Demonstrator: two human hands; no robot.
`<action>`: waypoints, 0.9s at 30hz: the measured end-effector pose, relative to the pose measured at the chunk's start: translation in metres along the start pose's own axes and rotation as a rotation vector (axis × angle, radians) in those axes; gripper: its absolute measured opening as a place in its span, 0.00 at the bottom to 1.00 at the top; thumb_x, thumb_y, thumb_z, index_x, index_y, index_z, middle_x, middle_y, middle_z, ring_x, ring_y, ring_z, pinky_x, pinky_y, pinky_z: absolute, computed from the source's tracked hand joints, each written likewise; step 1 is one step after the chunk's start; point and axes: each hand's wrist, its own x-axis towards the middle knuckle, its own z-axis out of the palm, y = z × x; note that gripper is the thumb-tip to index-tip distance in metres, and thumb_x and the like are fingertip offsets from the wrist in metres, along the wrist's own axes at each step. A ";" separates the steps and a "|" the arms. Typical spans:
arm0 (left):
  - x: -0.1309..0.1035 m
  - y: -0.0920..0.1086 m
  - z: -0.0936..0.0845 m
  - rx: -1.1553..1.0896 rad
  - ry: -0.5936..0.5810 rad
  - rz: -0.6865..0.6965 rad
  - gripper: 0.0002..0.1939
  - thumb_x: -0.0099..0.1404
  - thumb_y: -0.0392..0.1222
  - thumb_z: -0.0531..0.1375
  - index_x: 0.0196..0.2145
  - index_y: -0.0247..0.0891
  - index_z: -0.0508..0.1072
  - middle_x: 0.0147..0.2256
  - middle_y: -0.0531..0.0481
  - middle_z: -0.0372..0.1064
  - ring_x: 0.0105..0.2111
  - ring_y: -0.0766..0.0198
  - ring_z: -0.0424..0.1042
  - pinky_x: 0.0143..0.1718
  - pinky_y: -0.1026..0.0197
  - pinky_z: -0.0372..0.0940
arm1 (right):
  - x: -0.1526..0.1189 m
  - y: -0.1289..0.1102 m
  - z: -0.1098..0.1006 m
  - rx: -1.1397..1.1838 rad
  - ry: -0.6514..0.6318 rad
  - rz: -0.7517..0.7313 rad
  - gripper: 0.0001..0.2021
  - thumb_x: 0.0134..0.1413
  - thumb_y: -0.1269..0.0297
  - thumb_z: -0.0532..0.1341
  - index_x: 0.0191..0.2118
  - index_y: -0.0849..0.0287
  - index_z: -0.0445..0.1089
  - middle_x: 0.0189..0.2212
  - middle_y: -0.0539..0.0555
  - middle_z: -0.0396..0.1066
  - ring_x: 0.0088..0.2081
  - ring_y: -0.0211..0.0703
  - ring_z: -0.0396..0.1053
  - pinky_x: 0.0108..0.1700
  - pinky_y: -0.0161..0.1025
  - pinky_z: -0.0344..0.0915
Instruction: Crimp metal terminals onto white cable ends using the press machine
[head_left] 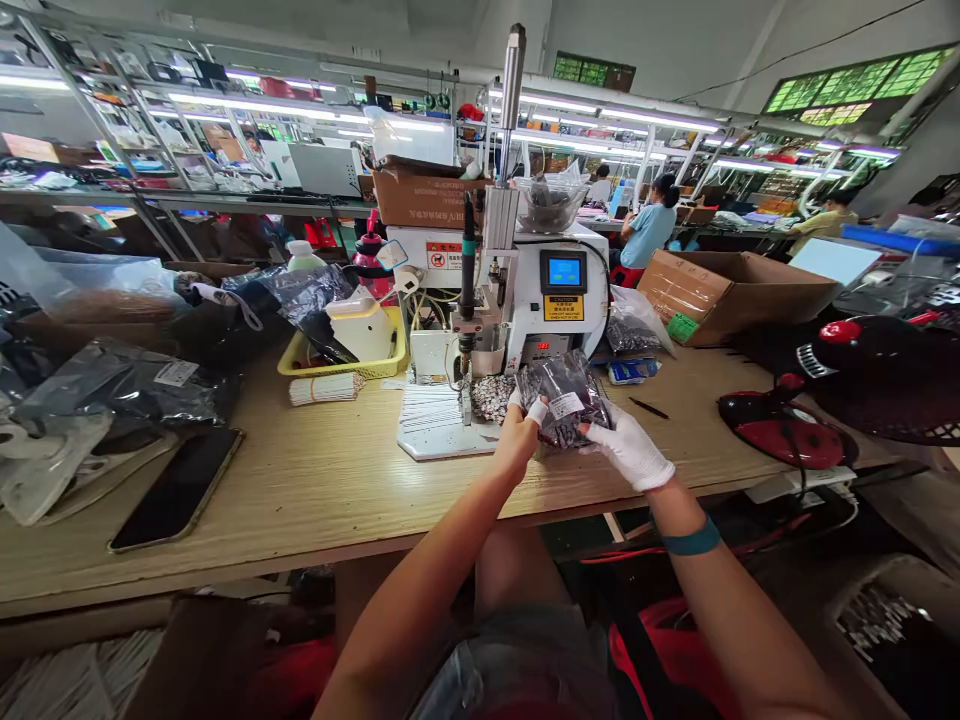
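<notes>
Between both hands is a clear plastic bag [562, 395] of small dark parts with a white label, held just above the table's front edge. My left hand [519, 430], with white coverings on some fingertips, grips the bag's left side. On the other side, my right hand [626, 447] in a white glove is closed on the lower right corner. Behind the bag stands a white soldering machine [525, 300] with a vertical iron [468, 270]. A pile of small metallic parts [493, 398] lies by its tip, next to white strips [431, 405] on a white base plate [442, 441].
At left are a phone [178, 490], plastic bags [124, 385], a yellow basket [341, 360] and a bundle of white sticks [325, 389]. To the right lie a black pen [649, 408], an open cardboard box [731, 295] and a red-and-black fan [795, 425]. Co-workers sit farther back.
</notes>
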 end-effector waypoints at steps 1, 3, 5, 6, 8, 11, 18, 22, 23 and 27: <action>-0.002 0.002 -0.002 0.006 -0.032 0.064 0.17 0.55 0.43 0.66 0.44 0.43 0.72 0.46 0.48 0.72 0.49 0.58 0.68 0.52 0.59 0.61 | -0.003 0.001 0.004 0.012 -0.017 0.004 0.25 0.47 0.59 0.67 0.52 0.57 0.65 0.47 0.57 0.72 0.42 0.49 0.73 0.33 0.42 0.74; -0.009 0.010 -0.008 0.013 -0.079 0.151 0.16 0.54 0.39 0.67 0.42 0.44 0.73 0.44 0.49 0.73 0.52 0.58 0.66 0.55 0.59 0.59 | -0.008 0.003 0.016 0.016 -0.072 0.022 0.25 0.48 0.58 0.67 0.52 0.57 0.65 0.47 0.57 0.73 0.43 0.50 0.73 0.37 0.44 0.74; -0.018 0.021 -0.020 0.060 -0.052 0.175 0.12 0.53 0.37 0.66 0.37 0.42 0.75 0.40 0.48 0.74 0.51 0.57 0.67 0.54 0.60 0.60 | -0.012 0.004 0.033 0.005 -0.125 0.033 0.24 0.49 0.56 0.66 0.51 0.57 0.65 0.46 0.57 0.74 0.44 0.51 0.73 0.40 0.45 0.73; -0.024 0.027 -0.028 0.106 -0.013 0.172 0.09 0.53 0.36 0.66 0.34 0.41 0.76 0.37 0.48 0.74 0.50 0.55 0.68 0.53 0.59 0.61 | -0.014 0.005 0.042 -0.009 -0.147 0.023 0.23 0.50 0.56 0.66 0.51 0.57 0.65 0.46 0.57 0.74 0.44 0.51 0.73 0.41 0.46 0.73; -0.040 0.040 -0.048 0.205 0.068 0.175 0.06 0.52 0.35 0.66 0.29 0.41 0.76 0.34 0.48 0.74 0.49 0.52 0.68 0.52 0.57 0.62 | -0.016 0.005 0.062 -0.077 -0.208 -0.047 0.22 0.52 0.57 0.65 0.52 0.58 0.65 0.48 0.57 0.73 0.47 0.51 0.72 0.47 0.48 0.70; -0.066 0.056 -0.082 0.363 0.158 0.237 0.04 0.53 0.37 0.65 0.29 0.43 0.78 0.35 0.50 0.76 0.48 0.51 0.69 0.52 0.55 0.63 | -0.017 0.005 0.090 -0.327 -0.292 -0.233 0.19 0.55 0.59 0.63 0.51 0.59 0.67 0.48 0.59 0.73 0.50 0.53 0.69 0.53 0.50 0.64; -0.089 0.060 -0.149 0.610 0.031 0.155 0.10 0.52 0.43 0.67 0.34 0.40 0.79 0.34 0.49 0.76 0.38 0.56 0.72 0.43 0.59 0.66 | -0.012 0.012 0.126 -0.722 -0.266 -0.405 0.07 0.60 0.66 0.57 0.36 0.60 0.72 0.36 0.59 0.75 0.40 0.52 0.72 0.43 0.45 0.66; -0.072 0.066 -0.178 0.598 0.351 0.179 0.15 0.51 0.53 0.65 0.23 0.37 0.75 0.19 0.53 0.65 0.21 0.65 0.62 0.23 0.64 0.58 | -0.012 0.009 0.120 -0.650 -0.225 -0.440 0.10 0.58 0.66 0.58 0.44 0.57 0.73 0.43 0.58 0.75 0.45 0.51 0.72 0.47 0.46 0.66; -0.068 0.073 -0.188 0.562 0.448 0.196 0.17 0.50 0.55 0.65 0.24 0.37 0.75 0.19 0.54 0.64 0.19 0.66 0.61 0.21 0.64 0.56 | -0.014 0.008 0.115 -0.620 -0.227 -0.433 0.12 0.58 0.66 0.58 0.47 0.56 0.72 0.45 0.58 0.75 0.45 0.51 0.72 0.48 0.46 0.66; -0.064 0.120 -0.238 0.463 0.836 0.397 0.20 0.49 0.57 0.64 0.28 0.36 0.72 0.20 0.55 0.63 0.20 0.68 0.59 0.22 0.65 0.56 | -0.025 0.008 0.092 -0.579 -0.227 -0.363 0.12 0.59 0.64 0.57 0.46 0.55 0.73 0.44 0.56 0.76 0.42 0.49 0.74 0.46 0.45 0.69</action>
